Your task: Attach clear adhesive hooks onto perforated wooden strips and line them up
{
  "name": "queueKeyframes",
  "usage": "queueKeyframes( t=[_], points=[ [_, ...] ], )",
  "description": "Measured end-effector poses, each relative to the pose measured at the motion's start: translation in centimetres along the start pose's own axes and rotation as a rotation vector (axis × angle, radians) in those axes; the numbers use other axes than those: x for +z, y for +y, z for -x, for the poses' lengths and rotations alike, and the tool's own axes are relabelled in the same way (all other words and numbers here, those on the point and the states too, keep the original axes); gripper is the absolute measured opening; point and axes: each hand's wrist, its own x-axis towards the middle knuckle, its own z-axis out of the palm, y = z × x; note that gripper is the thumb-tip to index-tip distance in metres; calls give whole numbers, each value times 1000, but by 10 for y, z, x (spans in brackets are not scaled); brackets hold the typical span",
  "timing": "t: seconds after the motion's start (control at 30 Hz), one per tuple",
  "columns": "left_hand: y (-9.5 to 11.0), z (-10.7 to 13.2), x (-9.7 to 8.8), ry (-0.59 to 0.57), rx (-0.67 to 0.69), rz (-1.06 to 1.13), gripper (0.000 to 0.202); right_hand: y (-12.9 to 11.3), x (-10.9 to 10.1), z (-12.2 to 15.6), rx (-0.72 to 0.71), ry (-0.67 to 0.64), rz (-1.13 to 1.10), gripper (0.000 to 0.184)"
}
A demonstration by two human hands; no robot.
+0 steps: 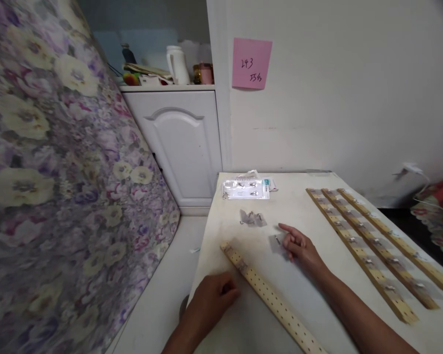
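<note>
A pale wooden strip with rows of small holes lies slantwise on the table between my hands, one clear pad stuck near its far end. Just left of it, my left hand rests with its fingers curled in, and nothing shows in them. My right hand is over the table beyond the strip, index finger stretched out and the others bent. At its fingers is a clear square adhesive hook, partly hidden by the hand. Several loose clear hooks lie in a small pile farther back.
Three wooden strips fitted with clear hooks lie along the table's right side. Clear blister packs lie at the far edge. A floral curtain hangs at left, near a white cabinet. A pink note is on the wall.
</note>
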Motion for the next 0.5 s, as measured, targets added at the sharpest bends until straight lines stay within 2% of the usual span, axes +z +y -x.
queueKeyframes(
  t=[0.07, 0.17, 0.37, 0.5],
  points=[
    [3, 2, 2, -25, 20, 21, 14, 1, 9, 13, 8, -68, -26, 46],
    [9, 5, 5, -41, 35, 24, 14, 1, 22, 27, -38, -92, 55, 35],
    [19, 2, 8, -67, 69, 43, 15, -5, 29, 36, -290, -31, 433, 23],
    [19, -2, 12, -75, 85, 73, 13, -8, 25, 38, -458, -16, 552, 19]
  ],
)
